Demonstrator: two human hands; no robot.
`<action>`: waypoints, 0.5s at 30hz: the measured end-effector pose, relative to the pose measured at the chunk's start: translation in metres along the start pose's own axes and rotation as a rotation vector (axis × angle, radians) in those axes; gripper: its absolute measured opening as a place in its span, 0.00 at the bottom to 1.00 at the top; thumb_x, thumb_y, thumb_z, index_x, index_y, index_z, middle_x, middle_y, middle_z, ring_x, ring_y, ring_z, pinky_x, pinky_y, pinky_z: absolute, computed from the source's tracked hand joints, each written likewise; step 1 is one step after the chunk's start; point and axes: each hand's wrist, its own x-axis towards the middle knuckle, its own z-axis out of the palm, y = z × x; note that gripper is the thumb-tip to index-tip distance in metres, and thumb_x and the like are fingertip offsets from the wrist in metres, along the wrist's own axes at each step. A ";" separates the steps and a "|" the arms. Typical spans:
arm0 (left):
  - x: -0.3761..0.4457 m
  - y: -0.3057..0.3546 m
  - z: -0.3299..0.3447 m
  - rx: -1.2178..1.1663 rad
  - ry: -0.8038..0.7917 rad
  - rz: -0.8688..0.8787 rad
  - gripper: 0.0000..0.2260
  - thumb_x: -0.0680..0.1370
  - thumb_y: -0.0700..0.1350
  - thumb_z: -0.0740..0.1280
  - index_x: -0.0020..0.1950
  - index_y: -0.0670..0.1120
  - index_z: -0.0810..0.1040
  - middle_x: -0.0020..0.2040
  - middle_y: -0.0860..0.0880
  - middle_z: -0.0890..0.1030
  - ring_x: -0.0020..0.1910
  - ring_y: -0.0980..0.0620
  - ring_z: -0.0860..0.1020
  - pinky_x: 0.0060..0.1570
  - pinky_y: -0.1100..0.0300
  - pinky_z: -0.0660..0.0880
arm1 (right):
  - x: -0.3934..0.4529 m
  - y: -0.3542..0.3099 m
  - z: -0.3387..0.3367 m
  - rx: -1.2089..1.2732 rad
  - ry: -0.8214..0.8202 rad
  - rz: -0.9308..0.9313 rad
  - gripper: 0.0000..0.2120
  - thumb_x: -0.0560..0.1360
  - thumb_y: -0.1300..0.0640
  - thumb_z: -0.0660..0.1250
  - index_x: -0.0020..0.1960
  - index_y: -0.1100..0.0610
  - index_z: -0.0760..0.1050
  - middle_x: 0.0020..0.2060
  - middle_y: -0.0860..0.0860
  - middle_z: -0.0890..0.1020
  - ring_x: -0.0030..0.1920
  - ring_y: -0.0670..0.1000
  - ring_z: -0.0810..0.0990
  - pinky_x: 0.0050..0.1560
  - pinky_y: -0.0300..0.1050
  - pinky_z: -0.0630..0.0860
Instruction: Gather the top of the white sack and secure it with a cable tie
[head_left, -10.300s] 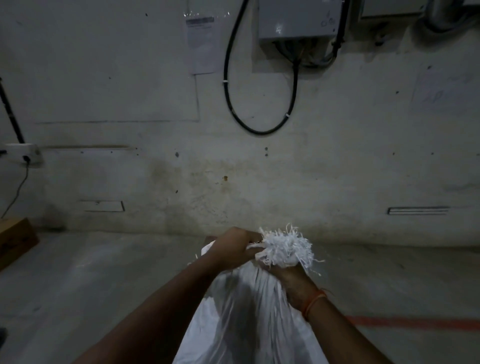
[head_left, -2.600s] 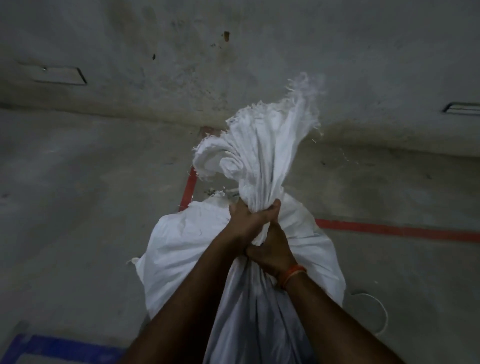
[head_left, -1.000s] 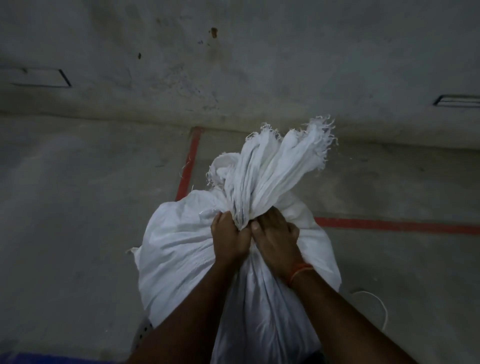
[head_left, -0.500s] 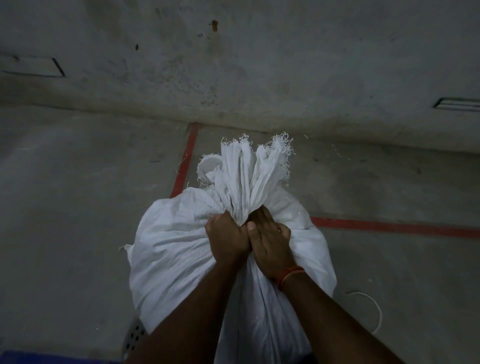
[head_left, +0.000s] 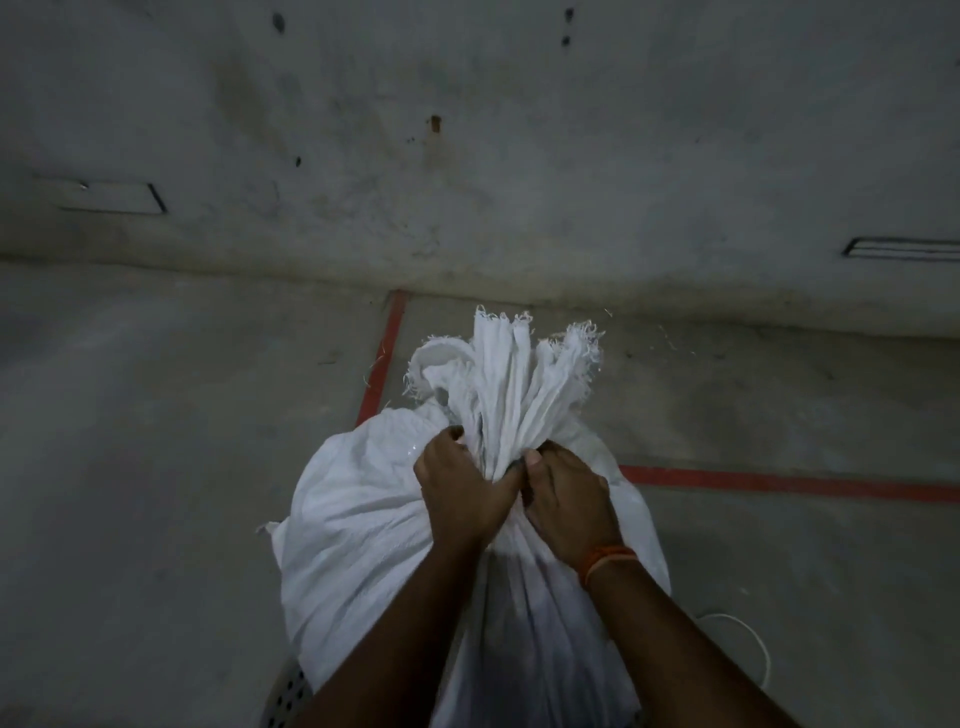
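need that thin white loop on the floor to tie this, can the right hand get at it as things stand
Probably not yet: the right hand and left hand both grip the white sack's gathered neck. The thin white loop lies uncovered on the floor beside that forearm.

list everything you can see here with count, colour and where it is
white sack: 1, white woven, centre of the floor, its frayed top gathered into a bunch
floor lines: 2, red, on the concrete, one running to the wall behind the sack, one running right
thin loop: 1, white, on the floor right of the sack; cable tie or cord, cannot tell
perforated object: 1, grey, bottom edge left of the sack, mostly hidden
wall: 1, grey, stained, across the top
wrist band: 1, orange, on the right wrist
left hand: 1, grips the sack's neck
right hand: 1, grips the neck beside it
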 end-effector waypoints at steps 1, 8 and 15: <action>-0.004 0.006 -0.007 0.011 0.014 0.034 0.43 0.64 0.68 0.71 0.70 0.44 0.67 0.66 0.46 0.73 0.68 0.45 0.69 0.71 0.51 0.63 | -0.002 -0.001 -0.011 0.015 0.019 0.026 0.24 0.81 0.40 0.47 0.44 0.49 0.77 0.44 0.46 0.83 0.48 0.47 0.81 0.54 0.53 0.77; -0.032 0.069 -0.023 0.056 0.007 0.443 0.24 0.71 0.54 0.72 0.65 0.49 0.74 0.71 0.47 0.70 0.70 0.51 0.68 0.68 0.55 0.70 | -0.025 -0.006 -0.096 0.072 0.184 -0.011 0.13 0.83 0.53 0.57 0.45 0.54 0.77 0.40 0.49 0.81 0.42 0.47 0.78 0.46 0.42 0.73; -0.059 0.143 0.073 -0.155 -0.559 0.330 0.09 0.73 0.44 0.70 0.52 0.50 0.82 0.53 0.50 0.82 0.49 0.55 0.83 0.53 0.51 0.82 | -0.059 0.085 -0.154 0.028 0.252 0.195 0.18 0.78 0.50 0.58 0.57 0.60 0.79 0.52 0.57 0.84 0.53 0.57 0.82 0.53 0.45 0.75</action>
